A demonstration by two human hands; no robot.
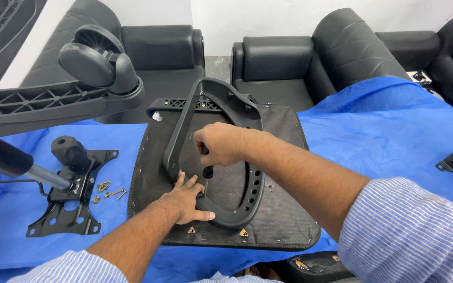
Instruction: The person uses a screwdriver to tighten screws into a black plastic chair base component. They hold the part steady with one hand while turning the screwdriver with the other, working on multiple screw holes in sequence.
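Both hands work on an upturned chair seat [284,220] lying on the blue-covered table [394,136]. Left hand [187,199] lies flat, fingers spread, pressing the lower curve of a black plastic armrest [250,194] against the seat. Right hand [221,144] is closed in a fist around a dark-handled screwdriver [207,170], held upright just above the left fingers. Farther left lie loose screws [108,191] beside a metal tilt plate [74,204], with a wheeled chair base [53,99] behind.

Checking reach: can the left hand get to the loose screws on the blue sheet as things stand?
Probably yes. The left hand lies flat on the armrest, holding nothing, and the screws sit beside the seat base with only bare blue sheet between.
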